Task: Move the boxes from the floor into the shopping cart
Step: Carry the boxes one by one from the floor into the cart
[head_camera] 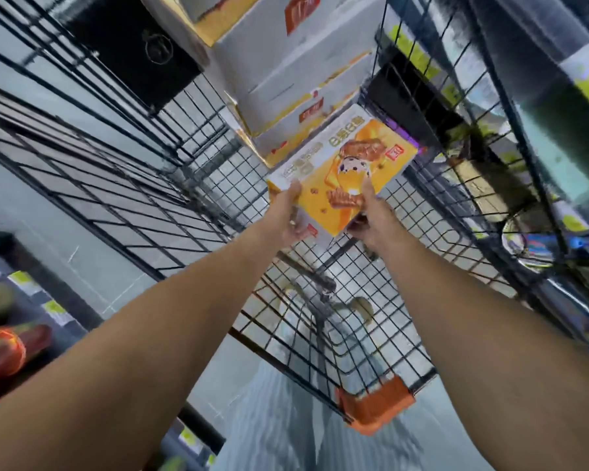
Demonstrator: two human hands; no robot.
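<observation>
In the head view, a yellow snack box is held in the air over the wire basket of the shopping cart, just in front of the stacked cartons at its far end. The left hand grips the near left corner, thumb on top. The right hand pinches the near right edge in the same way. I judge this to be the placing step. Next, the box must go down flat beside the stack before both hands let go.

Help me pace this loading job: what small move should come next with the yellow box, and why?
Probably lower the yellow box onto the floor of the cart beside the stacked boxes: both the left hand and right hand hold it above the wire, close to that stack.
</observation>
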